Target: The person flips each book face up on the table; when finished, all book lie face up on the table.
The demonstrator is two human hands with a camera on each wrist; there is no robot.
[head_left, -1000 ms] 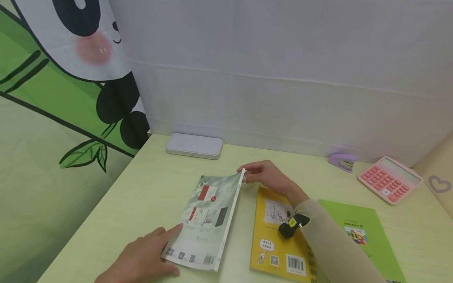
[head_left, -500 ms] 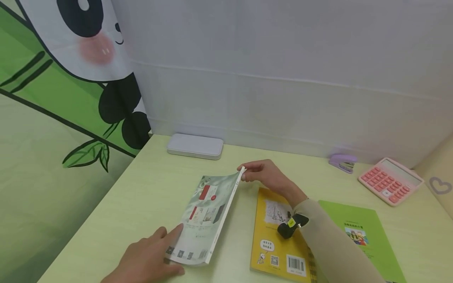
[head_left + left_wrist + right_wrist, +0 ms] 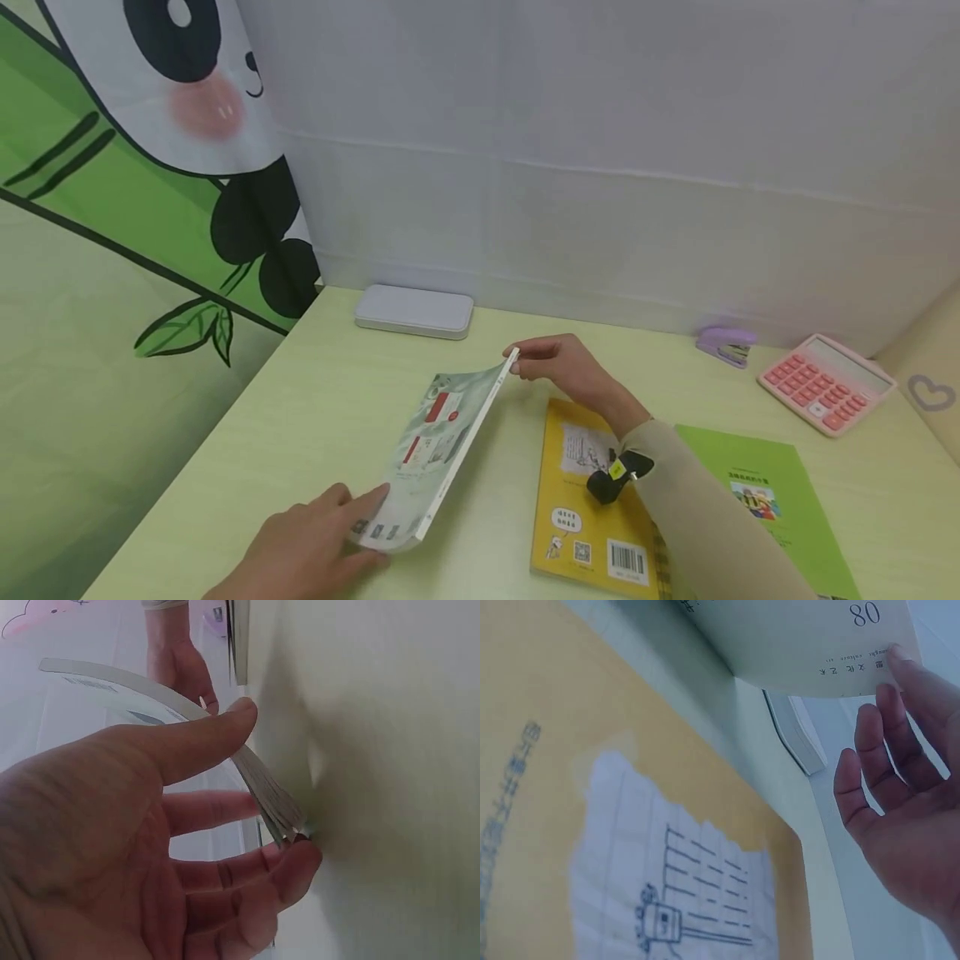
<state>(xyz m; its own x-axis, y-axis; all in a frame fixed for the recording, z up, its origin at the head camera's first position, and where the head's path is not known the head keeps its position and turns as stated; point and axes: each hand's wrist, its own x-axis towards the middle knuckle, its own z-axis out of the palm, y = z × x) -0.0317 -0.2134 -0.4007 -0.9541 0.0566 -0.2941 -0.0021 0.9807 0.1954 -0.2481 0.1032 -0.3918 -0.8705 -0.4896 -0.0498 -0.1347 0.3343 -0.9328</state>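
A thin paperback book [image 3: 442,442] with a pale green-grey cover is tilted up on its left long edge, its white spine raised toward the right. At its far top corner my right hand [image 3: 573,375] pinches the spine between thumb and fingers. My left hand [image 3: 300,542] holds the near lower-left corner, index finger over the cover. In the left wrist view the bent page block [image 3: 274,799] passes between that thumb and fingers. The right wrist view shows the cover's other face [image 3: 802,645], printed with "08". Below my right forearm lies a yellow book [image 3: 558,492].
A green book [image 3: 765,475] lies right of the yellow one, partly under the sleeve. A pale flat case [image 3: 412,310] stands at the back beside the white cloth wall. Back right are a purple stapler [image 3: 726,343] and a pink calculator [image 3: 827,383].
The paperback has tilted further, its spine side lifting and its lower end swinging left, so the cover looks narrower. My right hand has risen slightly; my left hand stays at the lower corner.
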